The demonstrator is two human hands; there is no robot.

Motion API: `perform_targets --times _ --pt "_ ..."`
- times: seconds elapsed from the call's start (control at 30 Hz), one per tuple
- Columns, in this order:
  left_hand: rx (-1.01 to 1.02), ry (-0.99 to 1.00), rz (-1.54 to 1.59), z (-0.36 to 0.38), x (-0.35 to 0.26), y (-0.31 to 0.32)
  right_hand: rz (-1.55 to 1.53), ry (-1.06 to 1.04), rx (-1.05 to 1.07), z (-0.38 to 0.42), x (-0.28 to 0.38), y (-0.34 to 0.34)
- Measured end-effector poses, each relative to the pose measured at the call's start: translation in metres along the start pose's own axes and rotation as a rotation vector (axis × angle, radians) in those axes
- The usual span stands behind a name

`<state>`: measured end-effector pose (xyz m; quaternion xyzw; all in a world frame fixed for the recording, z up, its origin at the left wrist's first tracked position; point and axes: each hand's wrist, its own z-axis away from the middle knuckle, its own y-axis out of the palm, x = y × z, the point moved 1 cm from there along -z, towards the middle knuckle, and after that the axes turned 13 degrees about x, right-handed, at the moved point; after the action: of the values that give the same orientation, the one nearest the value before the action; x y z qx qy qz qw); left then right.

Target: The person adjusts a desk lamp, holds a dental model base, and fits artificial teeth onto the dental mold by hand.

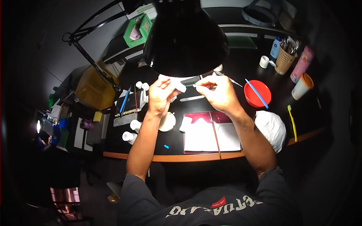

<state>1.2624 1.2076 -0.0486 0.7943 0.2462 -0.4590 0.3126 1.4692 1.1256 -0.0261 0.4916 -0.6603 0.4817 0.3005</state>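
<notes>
Under the lamp, my left hand (161, 95) is closed on a small white piece (179, 87) that looks like folded tissue. My right hand (218, 92) pinches thumb and fingertips together a short way to the right, with a tiny pale thing at the tips that I cannot make out. Just below the hands lies a flat metal tool (191, 98). Nearer my body is a dark red folder (185, 150) bearing white paper (213, 137), with a thin brown brush (215, 132) across it. A round cream-coloured dish (167, 122) sits beside my left forearm.
A black lamp shade (184, 41) hangs low over the hands. On the right stand a red bowl (250, 98) with a blue stick (257, 94), crumpled white cloth (270, 130), a yellow toothbrush (292, 123) and a tool basket (284, 62). White bottles (129, 137) stand left.
</notes>
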Motion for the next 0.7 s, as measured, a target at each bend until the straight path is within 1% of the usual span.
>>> perform_targets --times 0.03,0.13,0.17,0.27,0.3,0.43,0.53,0.7 --pt "-0.034 -0.014 0.026 0.001 0.006 -0.002 -0.027 -0.037 -0.006 0.002 0.002 0.001" --pt "0.04 -0.058 0.0 0.008 0.006 0.004 -0.08 0.022 -0.027 0.005 0.011 0.008" --pt "0.058 -0.073 0.017 0.011 0.008 0.001 -0.095 -0.004 -0.028 0.004 0.0 0.013" --pt "0.058 -0.053 0.068 0.016 0.005 0.01 -0.138 -0.029 -0.047 0.005 0.002 0.018" --pt "0.061 -0.061 0.084 0.019 0.005 0.011 -0.201 -0.04 -0.024 0.005 -0.001 0.021" --pt "0.111 -0.05 0.098 0.022 0.012 0.01 -0.196 0.039 0.016 0.009 0.002 0.026" --pt "0.039 -0.076 0.115 0.022 0.01 0.015 -0.285 0.028 -0.003 0.01 0.0 0.029" --pt "0.028 -0.072 0.034 0.021 0.011 0.017 -0.285 0.072 0.013 0.01 -0.001 0.029"
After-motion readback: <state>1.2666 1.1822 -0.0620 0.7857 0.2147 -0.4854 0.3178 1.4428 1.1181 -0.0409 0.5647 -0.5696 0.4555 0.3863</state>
